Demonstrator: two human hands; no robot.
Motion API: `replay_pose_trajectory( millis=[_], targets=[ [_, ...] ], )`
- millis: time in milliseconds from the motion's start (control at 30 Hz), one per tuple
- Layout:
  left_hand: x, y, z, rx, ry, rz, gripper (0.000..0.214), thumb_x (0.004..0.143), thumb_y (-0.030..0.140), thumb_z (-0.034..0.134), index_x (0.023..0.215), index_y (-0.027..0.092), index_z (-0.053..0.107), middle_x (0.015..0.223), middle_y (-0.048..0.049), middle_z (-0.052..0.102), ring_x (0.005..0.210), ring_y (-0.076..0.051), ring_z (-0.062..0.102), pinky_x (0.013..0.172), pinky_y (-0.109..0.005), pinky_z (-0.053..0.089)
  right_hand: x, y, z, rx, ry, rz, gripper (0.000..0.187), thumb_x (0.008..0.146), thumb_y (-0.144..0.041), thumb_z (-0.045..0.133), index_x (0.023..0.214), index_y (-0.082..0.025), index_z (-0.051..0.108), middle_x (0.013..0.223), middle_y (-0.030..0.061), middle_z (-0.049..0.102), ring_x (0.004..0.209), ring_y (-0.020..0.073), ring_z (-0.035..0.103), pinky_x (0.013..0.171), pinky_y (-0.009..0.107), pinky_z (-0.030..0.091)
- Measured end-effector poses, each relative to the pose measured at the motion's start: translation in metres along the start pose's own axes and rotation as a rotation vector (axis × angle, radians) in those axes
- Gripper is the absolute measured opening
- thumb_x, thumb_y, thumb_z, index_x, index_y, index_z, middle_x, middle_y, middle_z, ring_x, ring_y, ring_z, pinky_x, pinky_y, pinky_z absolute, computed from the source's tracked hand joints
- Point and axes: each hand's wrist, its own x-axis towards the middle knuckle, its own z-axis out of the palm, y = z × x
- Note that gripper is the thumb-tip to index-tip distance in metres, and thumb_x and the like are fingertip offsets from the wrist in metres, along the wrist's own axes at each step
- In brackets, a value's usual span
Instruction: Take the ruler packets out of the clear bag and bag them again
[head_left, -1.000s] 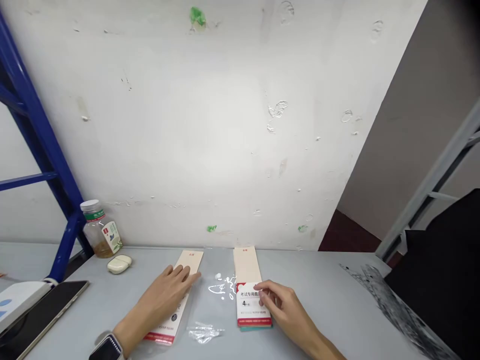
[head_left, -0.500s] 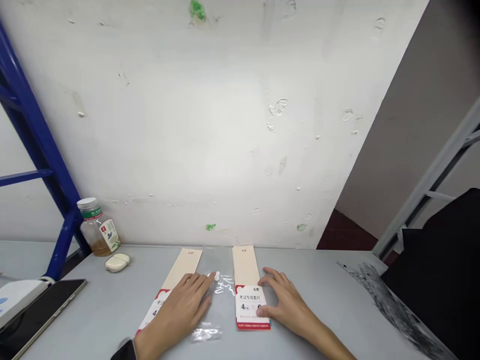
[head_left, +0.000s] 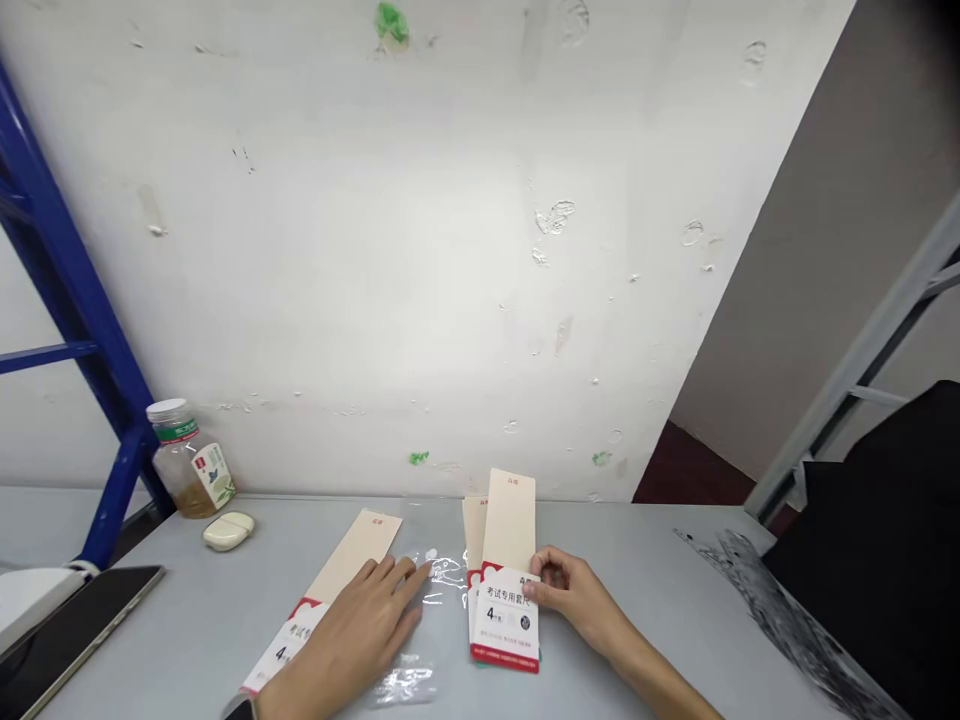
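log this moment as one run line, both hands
left hand: flat on ruler set pack | right hand: pinching edge of second ruler set pack | clear plastic film: between hands

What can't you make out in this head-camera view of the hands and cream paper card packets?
Head view:
The middle of the long cream-and-white card packet: hidden by the left hand.
Small print on the white-and-red card packet: too small to read.
The dark flat device: cut off by the picture's edge.
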Motion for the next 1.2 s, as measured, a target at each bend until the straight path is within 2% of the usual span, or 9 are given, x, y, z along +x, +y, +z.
replay_pose_trajectory(
  millis=[100,233,367,467,600,800,933,1067,1200],
  targets=[
    [-0.001,0.001,0.001,0.000,-0.003,-0.006,0.041,0.098,0.027,0.039,0.138,0.026,0.049,0.122,-0.0088,0.063,0.101,-0.025,0.062,0.087,-0.038,0.045,0.000,-0.001,0.002,0.120,-0.065,-0.032,0.041,0.069,-0.055,0.075,0.079,-0.023,0.051,0.068,-0.0036,0.054,0.065,0.0147,0.054,0.057,0.025,0.039],
    [-0.001,0.002,0.002,-0.006,0.004,-0.018,0.042,0.098,0.028,0.038,0.139,0.028,0.046,0.119,-0.0081,0.063,0.094,-0.024,0.062,0.082,-0.037,0.046,-0.004,-0.001,0.007,0.166,-0.067,-0.038,0.050,0.075,-0.055,0.070,0.108,-0.026,0.047,0.066,-0.0097,0.046,0.044,0.0058,0.036,0.044,0.020,0.025],
    [-0.001,0.004,0.000,-0.083,0.069,-0.013,0.028,0.098,0.029,0.040,0.121,0.028,0.056,0.112,-0.0059,0.062,0.092,-0.023,0.060,0.082,-0.036,0.045,-0.009,-0.004,0.010,0.165,-0.085,0.000,0.065,0.075,-0.056,0.069,0.124,-0.029,0.038,0.070,-0.0100,0.049,0.038,0.0044,0.035,0.039,0.021,0.028],
    [0.001,0.007,-0.002,-0.139,0.072,-0.023,0.021,0.098,0.027,0.039,0.098,0.025,0.060,0.101,-0.0039,0.063,0.085,-0.021,0.059,0.078,-0.034,0.045,-0.013,-0.009,0.013,0.180,-0.145,0.046,0.065,0.073,-0.054,0.071,0.125,-0.029,0.040,0.070,-0.0098,0.050,0.036,0.0047,0.040,0.037,0.021,0.033],
    [0.003,0.009,-0.001,-0.176,0.030,-0.061,0.021,0.098,0.026,0.038,0.087,0.024,0.055,0.090,-0.0014,0.063,0.078,-0.020,0.058,0.072,-0.033,0.046,-0.018,-0.015,0.014,0.201,-0.234,0.107,0.067,0.073,-0.049,0.073,0.128,-0.029,0.041,0.073,-0.0096,0.052,0.036,0.0040,0.044,0.035,0.020,0.035],
    [0.003,0.005,0.007,-0.333,0.087,-0.076,0.024,0.100,0.026,0.032,0.089,0.024,0.054,0.094,-0.0016,0.061,0.085,-0.020,0.060,0.075,-0.032,0.048,-0.022,-0.022,0.004,0.229,-0.451,0.207,0.060,0.068,-0.037,0.078,0.121,-0.023,0.053,0.073,-0.0085,0.057,0.036,0.0042,0.050,0.036,0.017,0.036],
    [0.003,0.004,0.004,-0.483,0.096,-0.127,0.025,0.102,0.031,0.029,0.098,0.027,0.053,0.099,0.0000,0.060,0.089,-0.019,0.061,0.081,-0.032,0.050,-0.025,-0.029,-0.010,0.196,-0.517,0.294,0.053,0.066,-0.027,0.077,0.116,-0.022,0.060,0.061,-0.0091,0.057,0.035,0.0041,0.045,0.037,0.017,0.032],
    [0.003,0.006,-0.005,-0.545,0.128,-0.149,0.023,0.102,0.032,0.031,0.101,0.028,0.054,0.102,-0.0003,0.059,0.092,-0.019,0.060,0.084,-0.031,0.049,-0.024,-0.029,-0.019,0.151,-0.549,0.311,0.052,0.066,-0.023,0.075,0.116,-0.019,0.062,0.046,-0.0110,0.053,0.033,0.0043,0.040,0.038,0.017,0.030],
    [0.001,0.010,-0.012,-0.569,0.116,-0.160,0.024,0.101,0.036,0.032,0.099,0.028,0.055,0.097,-0.0003,0.059,0.087,-0.020,0.059,0.082,-0.031,0.049,-0.022,-0.025,-0.013,0.204,-0.463,0.279,0.057,0.067,-0.028,0.075,0.121,-0.018,0.058,0.051,-0.0110,0.055,0.032,0.0046,0.042,0.036,0.018,0.030]
  ],
)
